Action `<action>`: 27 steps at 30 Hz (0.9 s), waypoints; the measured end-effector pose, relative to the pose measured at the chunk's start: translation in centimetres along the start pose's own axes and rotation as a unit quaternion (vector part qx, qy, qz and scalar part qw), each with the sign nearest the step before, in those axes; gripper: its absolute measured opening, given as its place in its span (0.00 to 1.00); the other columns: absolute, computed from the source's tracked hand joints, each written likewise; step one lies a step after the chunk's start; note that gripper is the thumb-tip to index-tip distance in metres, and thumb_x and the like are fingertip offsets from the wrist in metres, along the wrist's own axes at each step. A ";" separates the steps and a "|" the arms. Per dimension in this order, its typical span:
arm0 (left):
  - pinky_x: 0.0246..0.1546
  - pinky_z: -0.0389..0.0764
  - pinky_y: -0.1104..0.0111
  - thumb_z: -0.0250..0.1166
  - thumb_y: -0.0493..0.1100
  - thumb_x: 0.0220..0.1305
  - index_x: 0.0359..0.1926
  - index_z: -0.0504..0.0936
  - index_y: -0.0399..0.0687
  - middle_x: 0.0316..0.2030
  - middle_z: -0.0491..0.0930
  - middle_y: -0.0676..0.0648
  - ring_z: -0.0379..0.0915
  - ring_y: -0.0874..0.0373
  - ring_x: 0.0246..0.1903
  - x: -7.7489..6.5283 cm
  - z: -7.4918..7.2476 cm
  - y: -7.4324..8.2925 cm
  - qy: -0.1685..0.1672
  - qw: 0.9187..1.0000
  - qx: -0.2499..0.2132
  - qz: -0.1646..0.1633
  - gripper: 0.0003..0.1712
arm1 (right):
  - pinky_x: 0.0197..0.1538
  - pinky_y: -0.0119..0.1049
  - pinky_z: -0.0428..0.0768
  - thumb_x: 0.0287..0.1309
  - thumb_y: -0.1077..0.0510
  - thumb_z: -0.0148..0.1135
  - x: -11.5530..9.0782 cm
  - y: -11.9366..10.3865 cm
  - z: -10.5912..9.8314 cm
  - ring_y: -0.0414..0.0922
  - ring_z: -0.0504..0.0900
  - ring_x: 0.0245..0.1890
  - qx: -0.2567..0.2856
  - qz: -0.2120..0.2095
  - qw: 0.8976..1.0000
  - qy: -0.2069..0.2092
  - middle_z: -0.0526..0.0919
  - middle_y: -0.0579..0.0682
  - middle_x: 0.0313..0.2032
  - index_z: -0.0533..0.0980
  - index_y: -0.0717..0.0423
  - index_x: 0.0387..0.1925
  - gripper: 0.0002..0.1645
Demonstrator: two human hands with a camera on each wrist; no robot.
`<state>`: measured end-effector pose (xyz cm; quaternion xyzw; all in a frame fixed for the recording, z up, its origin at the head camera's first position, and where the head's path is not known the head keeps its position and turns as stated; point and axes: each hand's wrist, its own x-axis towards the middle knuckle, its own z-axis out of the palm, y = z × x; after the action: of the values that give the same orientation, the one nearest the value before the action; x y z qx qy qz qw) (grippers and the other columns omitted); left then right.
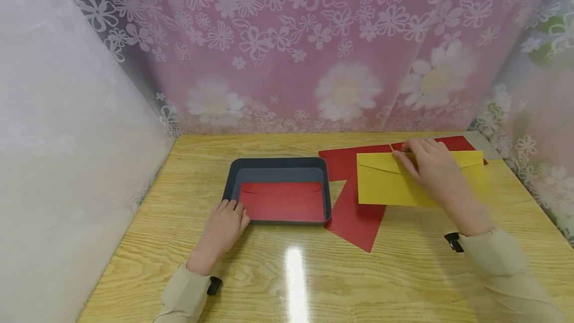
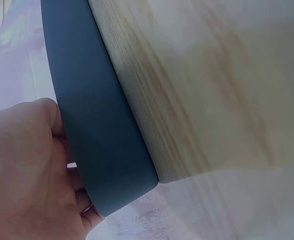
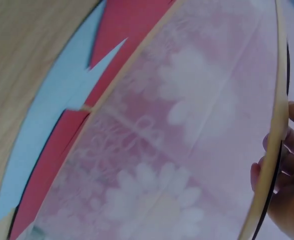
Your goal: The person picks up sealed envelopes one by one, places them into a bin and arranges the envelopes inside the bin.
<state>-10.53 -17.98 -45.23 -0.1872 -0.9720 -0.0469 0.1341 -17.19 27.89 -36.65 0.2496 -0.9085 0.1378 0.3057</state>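
My left hand (image 1: 225, 224) grips the near left corner of a dark grey tray (image 1: 278, 162), its fingers over the rim. In the left wrist view, the fingers of that hand (image 2: 34, 165) curl over the edge of the tray wall (image 2: 96, 115). A red envelope (image 1: 282, 203) lies flat inside the tray. To the right, my right hand (image 1: 432, 171) pinches a yellow envelope (image 1: 381, 183) along its upper long edge, holding it above the table. The right wrist view shows this envelope (image 3: 274, 140) nearly edge-on, with the fingers of the right hand (image 3: 289, 170) at it.
Several red envelopes (image 1: 358, 223) lie overlapping on the wooden table (image 1: 251, 273), right of the tray and partly behind the yellow one. A pale grey-blue envelope (image 1: 486, 144) shows beneath them at the back right. Flowered cloth (image 1: 278, 79) hangs behind the table.
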 end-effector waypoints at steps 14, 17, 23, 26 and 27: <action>0.34 0.62 0.63 0.58 0.40 0.72 0.23 0.67 0.46 0.23 0.63 0.48 0.58 0.51 0.27 0.0 0.0 0.0 -0.007 1.000 -0.001 0.004 0.17 | 0.49 0.52 0.77 0.63 0.62 0.67 5.2 -7.1 4.6 0.56 0.80 0.38 0.077 -0.048 0.995 0.043 0.83 0.56 0.34 0.77 0.62 0.40 0.08; 0.34 0.63 0.62 0.58 0.40 0.71 0.24 0.68 0.46 0.23 0.64 0.48 0.59 0.51 0.28 0.0 0.1 0.0 -0.003 1.000 0.001 0.006 0.16 | 0.49 0.49 0.78 0.64 0.65 0.65 6.0 -8.7 5.5 0.55 0.80 0.39 0.106 -0.054 0.992 0.045 0.83 0.58 0.37 0.78 0.65 0.42 0.07; 0.33 0.64 0.62 0.58 0.39 0.71 0.24 0.69 0.45 0.23 0.66 0.47 0.61 0.50 0.28 -0.1 0.1 0.0 0.010 1.000 0.003 0.007 0.16 | 0.51 0.48 0.80 0.65 0.71 0.61 7.1 -11.7 6.7 0.56 0.81 0.44 0.165 -0.059 0.984 0.036 0.83 0.60 0.43 0.77 0.67 0.48 0.11; 0.33 0.65 0.62 0.59 0.39 0.70 0.24 0.70 0.45 0.24 0.67 0.47 0.63 0.50 0.28 -0.1 0.1 0.0 0.015 1.000 0.002 0.008 0.15 | 0.55 0.49 0.79 0.66 0.73 0.58 7.6 -13.1 7.4 0.57 0.81 0.48 0.186 -0.067 0.980 0.030 0.83 0.61 0.46 0.76 0.68 0.50 0.12; 0.33 0.65 0.62 0.59 0.39 0.70 0.25 0.70 0.45 0.24 0.67 0.47 0.63 0.50 0.28 -0.1 0.0 0.0 0.016 1.000 0.001 0.008 0.15 | 0.56 0.48 0.78 0.66 0.73 0.57 7.7 -13.5 7.7 0.57 0.81 0.49 0.191 -0.069 0.979 0.029 0.83 0.61 0.47 0.76 0.67 0.51 0.13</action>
<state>-10.42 -18.05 -45.32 -0.1941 -0.9682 -0.0474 0.1505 -18.97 10.62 -36.52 0.3612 -0.8369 0.2949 0.2868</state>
